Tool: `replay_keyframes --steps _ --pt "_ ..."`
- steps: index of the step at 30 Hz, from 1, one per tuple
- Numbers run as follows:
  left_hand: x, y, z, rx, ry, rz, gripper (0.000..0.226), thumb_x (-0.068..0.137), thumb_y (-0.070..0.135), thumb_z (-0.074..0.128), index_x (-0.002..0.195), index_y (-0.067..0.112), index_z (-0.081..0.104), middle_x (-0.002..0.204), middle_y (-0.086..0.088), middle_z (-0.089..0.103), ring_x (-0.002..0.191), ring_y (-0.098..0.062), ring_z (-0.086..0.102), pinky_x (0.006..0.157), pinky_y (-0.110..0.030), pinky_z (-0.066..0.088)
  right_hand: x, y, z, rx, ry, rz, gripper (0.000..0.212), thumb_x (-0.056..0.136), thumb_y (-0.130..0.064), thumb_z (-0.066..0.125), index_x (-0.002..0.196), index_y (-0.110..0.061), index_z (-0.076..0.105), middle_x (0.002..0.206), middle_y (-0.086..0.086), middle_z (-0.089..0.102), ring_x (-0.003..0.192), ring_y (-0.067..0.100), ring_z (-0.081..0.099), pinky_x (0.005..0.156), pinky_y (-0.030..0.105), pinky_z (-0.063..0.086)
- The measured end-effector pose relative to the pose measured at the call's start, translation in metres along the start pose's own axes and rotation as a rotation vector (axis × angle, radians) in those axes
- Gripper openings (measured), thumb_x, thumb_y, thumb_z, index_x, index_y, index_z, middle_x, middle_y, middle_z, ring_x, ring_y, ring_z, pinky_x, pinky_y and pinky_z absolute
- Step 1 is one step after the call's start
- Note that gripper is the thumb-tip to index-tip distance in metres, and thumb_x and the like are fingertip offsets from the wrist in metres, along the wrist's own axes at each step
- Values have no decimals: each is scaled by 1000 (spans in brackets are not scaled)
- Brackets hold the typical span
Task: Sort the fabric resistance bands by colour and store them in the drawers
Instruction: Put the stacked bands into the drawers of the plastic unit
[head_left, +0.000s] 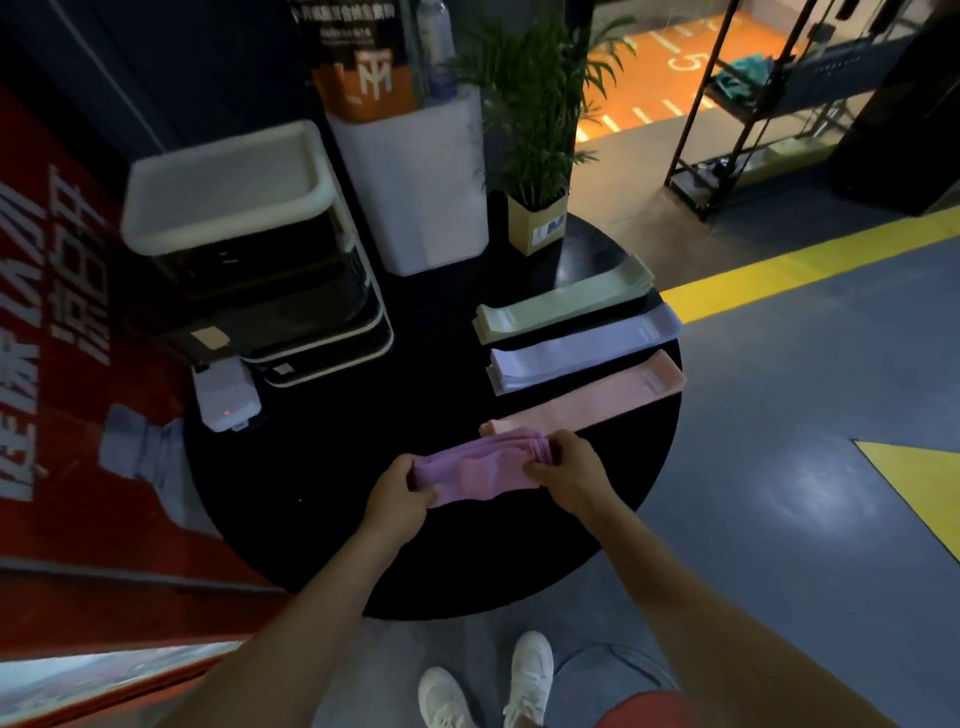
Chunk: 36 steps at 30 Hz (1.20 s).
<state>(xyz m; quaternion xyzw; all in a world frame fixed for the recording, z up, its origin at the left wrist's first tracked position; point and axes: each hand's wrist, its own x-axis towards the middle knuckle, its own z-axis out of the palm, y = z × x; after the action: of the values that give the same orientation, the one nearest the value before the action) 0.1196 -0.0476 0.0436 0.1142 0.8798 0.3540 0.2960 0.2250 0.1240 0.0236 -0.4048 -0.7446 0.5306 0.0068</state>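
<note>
A bundle of purple fabric bands (480, 470) is held just above the round black table (363, 545). My left hand (397, 496) grips its left end and my right hand (569, 467) grips its right end. Behind it, three flat stacks lie side by side on the table: pink bands (597, 402), lavender bands (587, 345) and pale green bands (566, 301). A drawer unit (249, 249) with a white top and dark translucent drawers stands at the table's back left; two lower drawers stick out slightly.
A small white device (224, 397) with a red light sits in front of the drawer unit. A potted plant (537, 223) and a white box (415, 187) stand at the back of the table. A red banner fills the left side. My feet (488, 686) are below the table's edge.
</note>
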Motion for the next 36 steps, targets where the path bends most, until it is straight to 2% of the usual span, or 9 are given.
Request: replay_keyframes --steps 4,10,15,18,20,23,29,32,36 --pt "4 33 -54 -131 9 5 28 89 8 58 117 11 52 109 -7 58 101 -22 56 82 -30 44 9 -56 -8 39 5 -133 20 77 -9 68 93 1 65 84 14 68 78 26 64 68 31 49" --pt "2 64 -127 -236 150 128 23 89 10 59 112 11 55 110 -5 59 105 -23 56 89 -32 42 11 -151 -11 68 -7 -307 13 81 -9 67 88 1 67 71 9 64 61 9 53 51 12 39" --pt "5 78 -189 -204 449 294 18 83 9 65 99 14 57 94 -3 62 90 -23 59 78 -30 44 10 -224 4 144 -11 -378 13 77 -4 66 86 5 68 67 8 57 61 16 50 57 28 39" --pt "15 83 -224 -256 487 296 23 84 7 65 105 9 57 98 -6 60 82 -13 64 69 -25 54 12 -261 19 107 2 -383 9 77 -6 65 83 0 68 62 6 55 53 15 47 50 24 36" --pt "23 83 -243 -202 505 276 27 83 7 66 109 5 58 101 -9 61 73 -8 59 58 -16 47 17 -279 33 90 18 -355 8 76 -7 65 83 -4 68 62 4 57 53 14 49 49 21 37" --pt "41 76 -263 -131 546 207 30 79 9 70 108 4 61 106 -12 65 87 -16 54 73 -22 38 28 -297 56 43 31 -313 3 73 -4 65 74 -5 68 63 7 58 57 18 52 54 24 40" --pt "72 60 -280 84 495 141 26 78 12 67 102 12 58 102 -7 64 91 -21 58 79 -29 46 48 -312 86 -247 89 -332 31 75 -4 62 49 -10 47 46 0 39 42 9 37 34 15 24" --pt "81 58 -280 224 449 125 20 80 14 63 96 14 52 101 -10 63 94 -28 60 81 -35 48 55 -311 96 -313 124 -306 30 79 -11 61 54 -9 44 48 1 40 43 10 38 37 21 26" --pt "85 61 -271 442 409 121 26 88 13 56 112 7 48 110 -13 61 101 -32 59 76 -35 44 59 -307 109 -396 150 -269 19 75 -13 62 65 -7 47 64 5 49 60 23 50 45 23 28"
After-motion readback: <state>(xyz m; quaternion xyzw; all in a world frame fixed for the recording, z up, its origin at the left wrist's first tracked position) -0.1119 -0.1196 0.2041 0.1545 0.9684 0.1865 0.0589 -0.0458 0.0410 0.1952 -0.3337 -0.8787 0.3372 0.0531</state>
